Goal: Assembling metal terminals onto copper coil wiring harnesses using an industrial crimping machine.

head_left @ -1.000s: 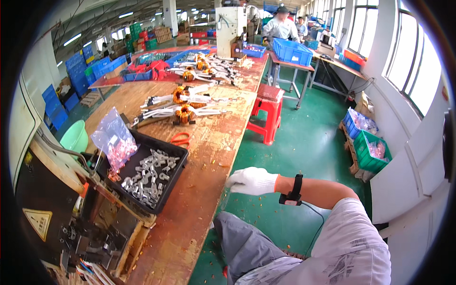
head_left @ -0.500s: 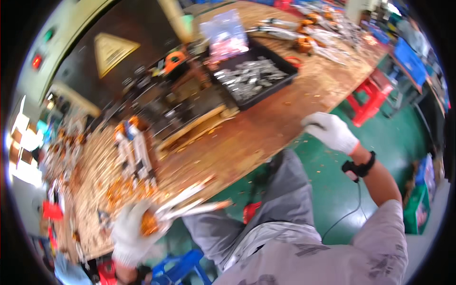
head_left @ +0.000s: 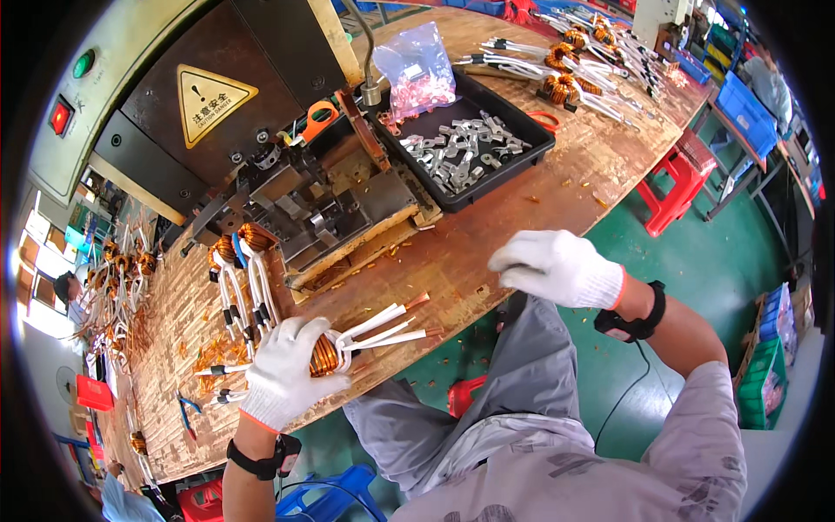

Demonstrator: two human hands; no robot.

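The left hand (head_left: 283,378), in a white glove, is closed around a copper coil (head_left: 323,355) at the near edge of the wooden bench (head_left: 539,187); the white leads (head_left: 387,324) of the coil point to the right. The right hand (head_left: 557,265), also gloved, hovers over the bench edge with the fingers curled narrow (if they pinch something, I cannot tell). Behind, a yellow triangle sign (head_left: 211,91) sits on the dark front of the press (head_left: 322,196). A clear bag (head_left: 419,70) with pink pieces leans at the back of a black tray (head_left: 513,161) of grey metal lugs. A red stool (head_left: 678,178) stands on the green floor.
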